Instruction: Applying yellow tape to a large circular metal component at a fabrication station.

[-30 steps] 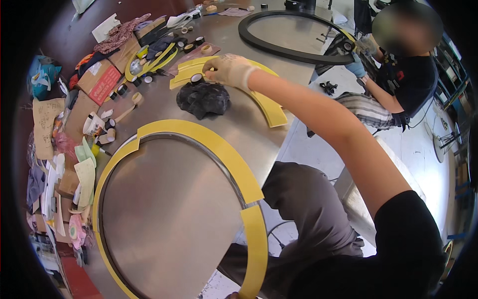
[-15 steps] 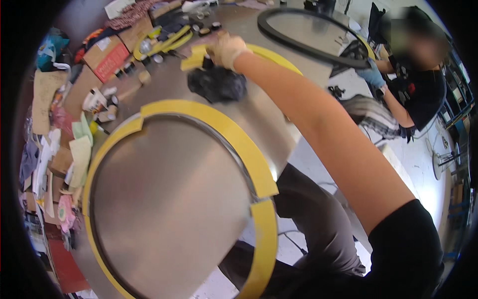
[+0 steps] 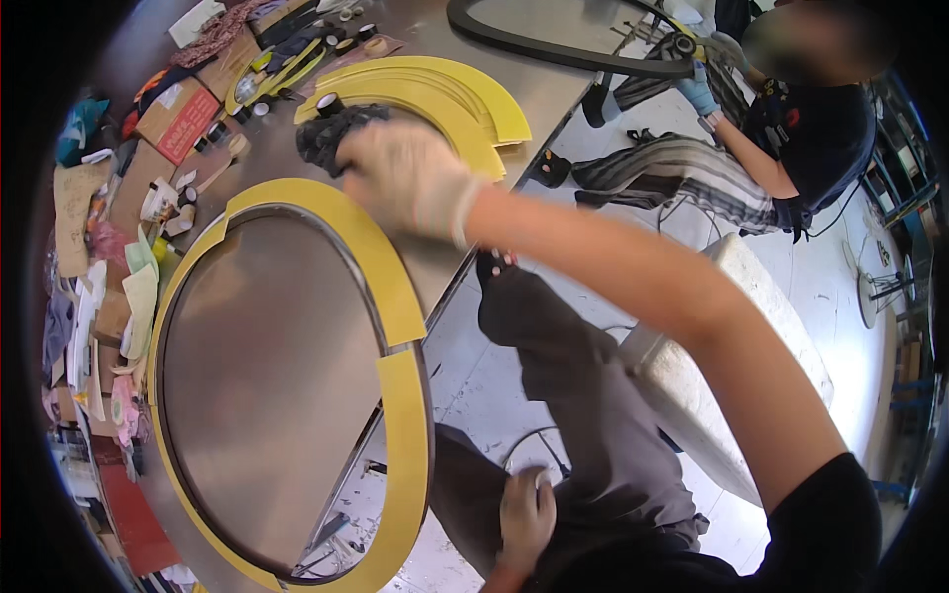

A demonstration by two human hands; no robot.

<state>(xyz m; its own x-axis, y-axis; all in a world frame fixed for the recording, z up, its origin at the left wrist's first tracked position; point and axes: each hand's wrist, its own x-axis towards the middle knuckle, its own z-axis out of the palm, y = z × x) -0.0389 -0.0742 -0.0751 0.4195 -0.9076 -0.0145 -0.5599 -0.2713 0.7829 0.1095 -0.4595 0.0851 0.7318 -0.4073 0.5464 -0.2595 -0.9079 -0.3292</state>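
Observation:
A large dark-edged ring [image 3: 431, 435] lies on the metal table, its right side reaching past the table edge. Curved yellow strips [image 3: 368, 242] cover its face, with a narrow gap between two of them at the right. My right hand [image 3: 405, 183], in a pale glove and smeared by motion, is over the table beyond the ring. Its fingers reach the near side of a crumpled black bag or cloth [image 3: 321, 143]; whether they grip it is unclear. Low over my lap, my gloved left hand [image 3: 527, 514] has curled fingers; what they hold, if anything, cannot be made out.
Loose yellow arc pieces [image 3: 474, 89] lie behind the black bundle, with a small dark roll [image 3: 329, 105] beside them. Boxes [image 3: 178, 121], tape and scraps crowd the left side. At upper right a co-worker [image 3: 811, 128] handles a black ring [image 3: 554, 54]. A white block [image 3: 732, 366] stands to my right.
My right hand has come back from the yellow arc pieces toward me, to the near side of the black bundle. My left hand has come into view. The whole view has shifted.

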